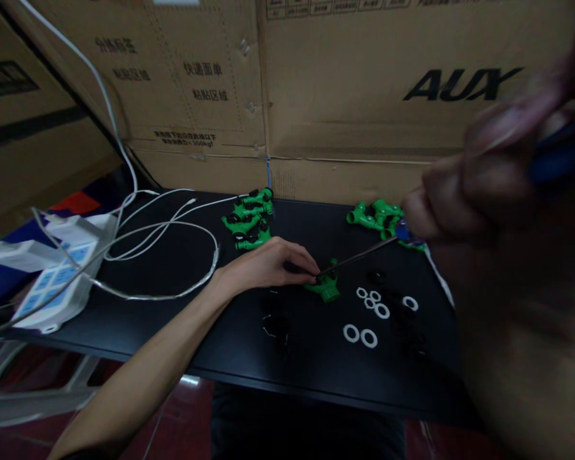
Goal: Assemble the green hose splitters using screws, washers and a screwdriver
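A green Y-shaped hose connector [329, 291] lies on the black table. My left hand [280, 262] comes in from the left, its thumb and fingers pinched together on the connector's upper left side. Close to the camera on the right, my right hand [479, 182], somewhat blurred, is closed round the blue handle of a screwdriver [359, 255]. The metal shaft slants down to the left, and its tip meets the connector beside my left fingertips. Exactly what the tip touches is too small and dark to tell.
Green connectors stand in a left group [246, 220] and a right group [371, 216]. Several white washers [368, 338] and dark parts [275, 324] lie nearer me. A power strip [60, 287] and loose white cables [158, 297] occupy the left. Cardboard boxes [335, 83] wall the back.
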`<state>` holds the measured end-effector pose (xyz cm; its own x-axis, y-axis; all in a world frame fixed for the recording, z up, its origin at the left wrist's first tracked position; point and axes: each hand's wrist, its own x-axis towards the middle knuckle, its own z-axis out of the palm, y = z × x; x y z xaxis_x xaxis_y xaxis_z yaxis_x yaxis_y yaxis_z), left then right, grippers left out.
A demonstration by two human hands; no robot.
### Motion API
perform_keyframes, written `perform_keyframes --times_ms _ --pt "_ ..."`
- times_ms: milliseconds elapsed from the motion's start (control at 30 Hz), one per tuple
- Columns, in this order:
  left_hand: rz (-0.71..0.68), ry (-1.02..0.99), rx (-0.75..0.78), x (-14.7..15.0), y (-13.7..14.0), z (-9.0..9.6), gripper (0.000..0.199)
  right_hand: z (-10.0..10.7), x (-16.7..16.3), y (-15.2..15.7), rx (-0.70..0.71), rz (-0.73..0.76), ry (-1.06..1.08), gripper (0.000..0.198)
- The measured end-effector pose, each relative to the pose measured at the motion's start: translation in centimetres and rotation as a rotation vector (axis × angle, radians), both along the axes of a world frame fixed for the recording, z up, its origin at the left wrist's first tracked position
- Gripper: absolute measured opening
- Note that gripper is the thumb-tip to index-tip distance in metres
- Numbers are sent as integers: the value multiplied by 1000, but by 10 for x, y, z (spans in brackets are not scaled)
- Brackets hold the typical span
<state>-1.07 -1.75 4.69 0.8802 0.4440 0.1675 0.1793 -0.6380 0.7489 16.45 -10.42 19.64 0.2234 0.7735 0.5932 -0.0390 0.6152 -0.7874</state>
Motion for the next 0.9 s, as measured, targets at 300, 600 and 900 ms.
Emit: perform_keyframes --times_ms 300,600,900 --pt "7 0 -67 0 1 -3 22 -18 0 0 -59 14 -17 41" --pt "-33 -32 -86 1 4 -4 17 -22 -3 6 73 -28 -88 40" --pt "-46 -41 -81 2 4 -5 15 -24 -4 3 70 -46 -106 41"
